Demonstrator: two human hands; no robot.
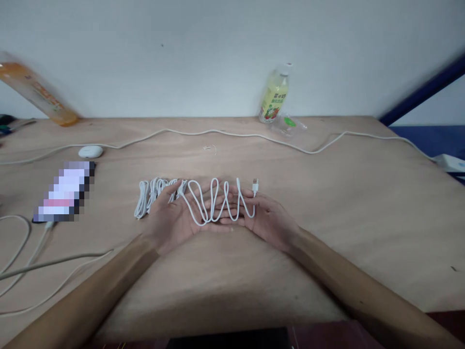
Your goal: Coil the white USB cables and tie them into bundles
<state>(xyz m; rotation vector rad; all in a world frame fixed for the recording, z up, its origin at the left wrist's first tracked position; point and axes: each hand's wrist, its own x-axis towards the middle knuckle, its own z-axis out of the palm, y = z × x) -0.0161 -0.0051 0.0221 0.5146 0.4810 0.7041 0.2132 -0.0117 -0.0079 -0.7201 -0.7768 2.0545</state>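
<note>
A white USB cable (214, 203) lies in loose zigzag loops across both upturned palms, above the middle of the table. My left hand (174, 220) holds its left end, the thumb resting over the cable and the fingers stretched out under the loops. My right hand (267, 218) has its thumb against the cable just below the USB plug (255, 185), which points away from me. The fingers of both hands overlap beneath the loops. Several bundled white cables (143, 198) lie in a row on the table behind my left hand, partly hidden by it.
A phone (65, 191) with a plugged-in cable and a white earbud case (90, 151) lie at left. An orange bottle (39, 92) and a yellow-green bottle (275, 94) stand by the wall. A long white cord (214, 131) crosses the table (363, 203). A clear wrapper (289, 124) lies at the back.
</note>
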